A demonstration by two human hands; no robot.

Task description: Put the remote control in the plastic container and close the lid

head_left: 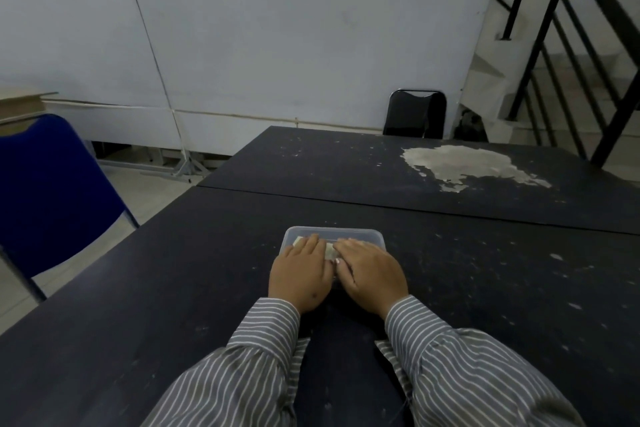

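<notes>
From the head view, both hands lie flat, palms down, on the lid of the plastic container, side by side with thumbs almost meeting. The left hand covers the container's near-left part, fingers stretched forward; the right hand covers the near-right part, fingers angled toward the left. Neither grip is curled round anything: both are spread open and lie on the lid. The wrists run back into grey sleeves with thin white stripes.

The container sits near the middle of the dark counter, well away from every edge, with bare surface on all sides. A seam crosses just beyond it where a second counter top butts on. A blue chair stands off the left edge, a black chair at the far end, and a black stair railing rises at the right.

The container is a clear, shallow rectangle with rounded corners. Through the lid, between the hands, a pale flat object shows, the remote control inside, though mostly hidden. The counter is matt black, speckled with scuffs; the far top has a large patch where the coating has peeled to pale grey.
</notes>
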